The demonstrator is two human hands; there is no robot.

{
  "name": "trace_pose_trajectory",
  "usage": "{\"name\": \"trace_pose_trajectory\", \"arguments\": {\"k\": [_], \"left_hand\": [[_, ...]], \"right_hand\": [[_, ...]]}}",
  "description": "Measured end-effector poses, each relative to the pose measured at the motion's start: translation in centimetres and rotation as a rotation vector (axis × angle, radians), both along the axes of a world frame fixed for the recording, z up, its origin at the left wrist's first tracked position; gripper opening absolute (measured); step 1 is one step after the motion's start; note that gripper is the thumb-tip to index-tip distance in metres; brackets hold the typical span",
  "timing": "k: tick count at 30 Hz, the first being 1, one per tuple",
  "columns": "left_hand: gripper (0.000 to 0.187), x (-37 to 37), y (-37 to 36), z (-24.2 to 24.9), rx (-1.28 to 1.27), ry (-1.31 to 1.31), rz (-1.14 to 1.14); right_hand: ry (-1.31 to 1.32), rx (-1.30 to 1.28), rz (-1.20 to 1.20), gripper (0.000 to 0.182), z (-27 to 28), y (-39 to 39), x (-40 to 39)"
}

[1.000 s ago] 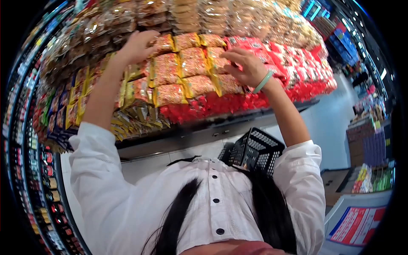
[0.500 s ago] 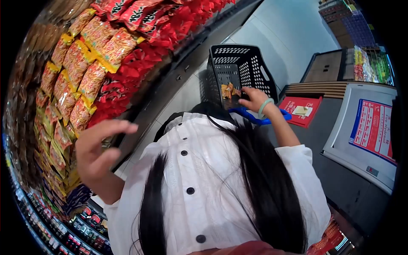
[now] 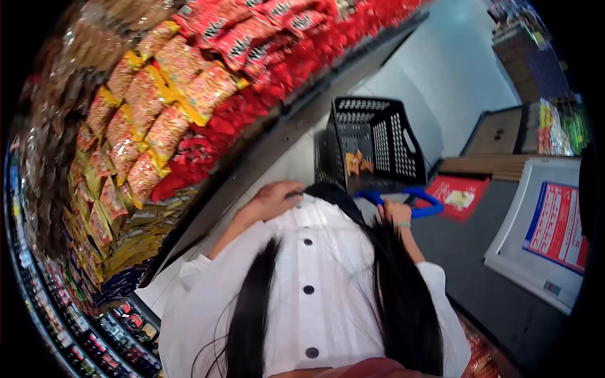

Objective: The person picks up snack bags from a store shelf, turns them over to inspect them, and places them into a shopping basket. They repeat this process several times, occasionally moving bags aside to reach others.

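Observation:
A black shopping basket point(image 3: 372, 129) with perforated sides stands ahead of me, and a small orange-brown snack packet point(image 3: 358, 163) lies inside it. My right hand point(image 3: 396, 213) is closed on the basket's blue handle point(image 3: 428, 200) at the near end. My left hand point(image 3: 272, 199) lies against my white shirt near the waist, fingers stretched out and holding nothing; its fingertips are partly blurred.
Snack shelves run along my left, with yellow-pink bags point(image 3: 148, 94) and red bags point(image 3: 252, 38). At right are a grey cabinet with a red-and-blue sign point(image 3: 558, 227) and a red card point(image 3: 449, 189). Pale floor point(image 3: 435, 69) stretches beyond the basket.
My right hand has come back from over the basket's inside to its blue handle. My left hand has dropped from beside the shelf to my waist. The view has shifted slightly.

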State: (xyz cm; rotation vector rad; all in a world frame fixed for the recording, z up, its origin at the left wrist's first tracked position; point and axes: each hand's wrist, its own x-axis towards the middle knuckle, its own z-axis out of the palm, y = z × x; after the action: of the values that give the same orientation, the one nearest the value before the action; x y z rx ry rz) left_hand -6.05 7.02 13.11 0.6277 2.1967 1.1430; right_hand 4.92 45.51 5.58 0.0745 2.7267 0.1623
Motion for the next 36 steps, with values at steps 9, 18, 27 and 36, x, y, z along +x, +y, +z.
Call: {"name": "trace_pose_trajectory", "arguments": {"k": [9, 18, 27, 36], "left_hand": [[0.039, 0.9, -2.9, -1.3, -0.172, -0.031, -0.052], [0.037, 2.8, -5.7, -2.9, -0.094, -0.013, -0.009], [0.039, 3.0, -6.4, -4.7, -0.09, -0.023, -0.008], [0.041, 2.1, -5.1, -5.5, -0.069, -0.039, -0.014]], "right_hand": [[-0.004, 0.029, -0.071, 0.034, 1.9, 0.9, 0.1], [-0.018, 0.074, -0.037, 0.034, 2.4, 2.9, 1.1], [-0.063, 0.119, -0.045, 0.041, 2.6, 5.5, 2.7], [-0.277, 0.208, -0.108, 0.048, 2.7, 8.5, 3.6]]}}
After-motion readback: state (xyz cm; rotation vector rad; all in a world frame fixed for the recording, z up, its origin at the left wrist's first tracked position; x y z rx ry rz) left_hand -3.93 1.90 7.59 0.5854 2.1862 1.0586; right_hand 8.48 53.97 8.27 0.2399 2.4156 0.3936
